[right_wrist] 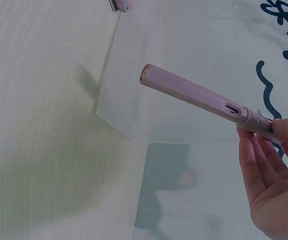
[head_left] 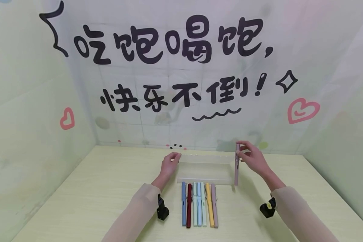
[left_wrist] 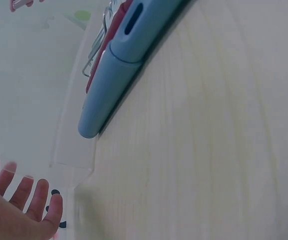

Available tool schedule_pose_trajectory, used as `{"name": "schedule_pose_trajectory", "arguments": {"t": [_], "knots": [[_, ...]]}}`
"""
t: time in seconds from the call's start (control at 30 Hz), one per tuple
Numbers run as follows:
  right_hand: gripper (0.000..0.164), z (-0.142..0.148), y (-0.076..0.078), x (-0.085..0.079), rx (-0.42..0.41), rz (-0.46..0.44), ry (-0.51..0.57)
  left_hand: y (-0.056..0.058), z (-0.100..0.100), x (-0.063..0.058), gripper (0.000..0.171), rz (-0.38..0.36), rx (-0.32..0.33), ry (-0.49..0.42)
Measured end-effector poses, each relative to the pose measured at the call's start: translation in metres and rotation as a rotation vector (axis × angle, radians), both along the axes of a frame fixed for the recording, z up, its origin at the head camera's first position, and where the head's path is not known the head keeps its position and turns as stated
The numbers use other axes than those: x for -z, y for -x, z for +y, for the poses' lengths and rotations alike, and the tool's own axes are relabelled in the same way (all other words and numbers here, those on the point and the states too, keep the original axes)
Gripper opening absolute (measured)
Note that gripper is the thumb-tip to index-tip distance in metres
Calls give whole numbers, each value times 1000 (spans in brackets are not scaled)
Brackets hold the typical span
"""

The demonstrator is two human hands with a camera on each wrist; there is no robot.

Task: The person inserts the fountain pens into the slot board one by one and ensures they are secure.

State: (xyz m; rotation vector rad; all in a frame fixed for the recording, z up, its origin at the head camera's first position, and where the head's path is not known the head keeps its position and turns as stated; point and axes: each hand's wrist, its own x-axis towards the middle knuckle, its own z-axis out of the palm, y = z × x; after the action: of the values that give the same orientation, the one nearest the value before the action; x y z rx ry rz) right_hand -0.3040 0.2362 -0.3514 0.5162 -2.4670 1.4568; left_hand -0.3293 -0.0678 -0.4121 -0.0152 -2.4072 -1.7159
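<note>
My right hand [head_left: 254, 160] pinches a lilac pen [head_left: 236, 169] by its clip end between thumb and fingers. The pen hangs nearly upright at the right end of a clear plastic box [head_left: 204, 180]. At the box's far left corner is my left hand [head_left: 168, 165], its fingertips right at the edge; the left wrist view shows those fingers loosely extended and spread. In front of the box lies a side-by-side row of pens: blue [head_left: 184, 205], dark red [head_left: 189, 206], several pale green and light blue ones [head_left: 199, 205], yellow [head_left: 210, 205] and another lilac one [head_left: 214, 205].
A pale wood-grain tabletop [head_left: 93, 201] lies under everything. Behind it stands a printed backdrop [head_left: 157, 131] with large black characters, and similar panels rise at both sides. Small black cameras [head_left: 162, 208] are strapped to both wrists.
</note>
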Motion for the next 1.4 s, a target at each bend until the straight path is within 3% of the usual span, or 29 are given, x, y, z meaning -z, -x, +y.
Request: {"name": "schedule_pose_trajectory", "arguments": {"t": [0.4, 0.8, 1.03, 1.4], "knots": [[32, 0, 3, -5, 68, 87, 1, -1, 1, -2, 29, -1, -13, 7], [31, 0, 9, 9, 75, 168, 63, -2, 2, -2, 29, -4, -16, 13], [29, -2, 10, 18, 69, 167, -1, 0, 2, 0, 30, -10, -18, 15], [28, -3, 12, 19, 54, 172, -46, 1, 2, 1, 30, -21, -22, 10]]}}
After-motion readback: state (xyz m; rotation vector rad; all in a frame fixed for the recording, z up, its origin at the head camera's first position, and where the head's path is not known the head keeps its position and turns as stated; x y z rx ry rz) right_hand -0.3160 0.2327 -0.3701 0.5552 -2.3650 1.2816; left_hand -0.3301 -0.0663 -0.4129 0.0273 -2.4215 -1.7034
